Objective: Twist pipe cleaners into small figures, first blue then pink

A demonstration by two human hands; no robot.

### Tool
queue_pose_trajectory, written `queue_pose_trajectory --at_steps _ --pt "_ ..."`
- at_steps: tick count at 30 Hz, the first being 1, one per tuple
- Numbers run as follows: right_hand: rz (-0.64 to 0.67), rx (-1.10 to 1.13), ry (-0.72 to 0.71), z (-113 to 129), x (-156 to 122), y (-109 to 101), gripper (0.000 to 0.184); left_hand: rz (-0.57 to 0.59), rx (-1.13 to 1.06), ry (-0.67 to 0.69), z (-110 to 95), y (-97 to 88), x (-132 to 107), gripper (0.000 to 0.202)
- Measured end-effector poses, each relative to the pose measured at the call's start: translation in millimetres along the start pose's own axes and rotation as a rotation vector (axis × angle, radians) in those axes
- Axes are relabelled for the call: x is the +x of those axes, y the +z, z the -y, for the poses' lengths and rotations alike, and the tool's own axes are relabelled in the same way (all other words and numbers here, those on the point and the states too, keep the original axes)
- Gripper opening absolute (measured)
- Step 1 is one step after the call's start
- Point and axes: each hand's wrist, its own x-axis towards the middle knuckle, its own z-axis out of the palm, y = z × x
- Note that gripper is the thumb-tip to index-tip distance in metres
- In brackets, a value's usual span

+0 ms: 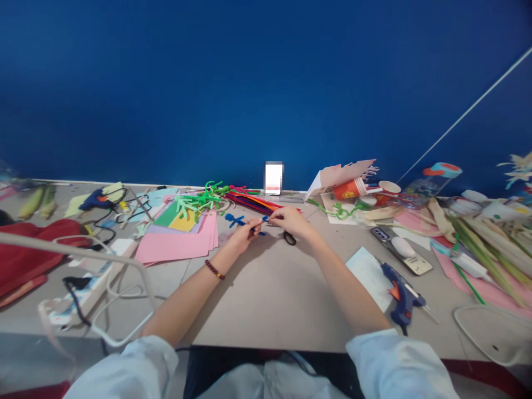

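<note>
A twisted blue pipe cleaner is pinched in my left hand, its bent shape sticking out past the fingers to the left. My right hand closes its fingertips on a blue end of it, just right of the left hand. Both hands are above the table, close together. Beneath the right hand shows the dark handle loop of what looks like scissors; the rest is covered. Behind the hands lies a bundle of red, orange and purple pipe cleaners, with a green pipe cleaner cluster at its left.
Pink paper sheets lie on the left, near a white power strip with cables. At right are a blue glue gun, a phone and a paper cup. A bright screen stands against the blue wall.
</note>
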Motion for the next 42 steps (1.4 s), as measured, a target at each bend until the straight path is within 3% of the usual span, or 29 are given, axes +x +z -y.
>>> queue_pose_trajectory --at_steps 8,11,16,20,26,31,35,39,42 --pt "0.006 -0.072 0.032 0.4 -2.5 -9.7 0.015 0.173 0.103 -0.116 0.3 0.7 -5.4 0.031" --pt "-0.016 -0.185 -0.027 7.9 -2.6 -12.5 0.012 0.128 0.191 -0.139 1.3 3.3 -6.4 0.032" --pt "-0.097 -0.473 -0.11 20.5 -1.9 -4.6 0.013 -0.052 0.309 -0.059 5.3 7.1 -5.7 0.029" --pt "-0.12 -0.558 -0.147 27.7 -3.7 2.0 0.014 -0.089 0.218 -0.039 6.8 7.0 -3.9 0.023" --pt "-0.206 -0.5 -0.071 26.8 -6.0 -5.4 0.014 -0.065 0.016 -0.081 4.2 6.3 -1.3 0.021" --pt "-0.231 -0.438 -0.026 21.3 -4.5 -10.2 0.015 -0.032 -0.055 -0.034 8.3 2.1 3.3 0.017" --pt "-0.21 -0.401 -0.027 17.1 -3.0 -11.1 0.015 -0.047 0.014 0.02 8.0 1.3 1.6 0.021" --pt "-0.167 -0.325 -0.049 15.2 -4.0 -15.4 0.013 0.011 0.212 0.078 2.0 5.2 -4.6 0.024" --pt "-0.155 -0.29 -0.053 20.4 -6.5 -17.0 0.013 -0.019 0.334 0.072 -0.2 8.4 -7.6 0.027"
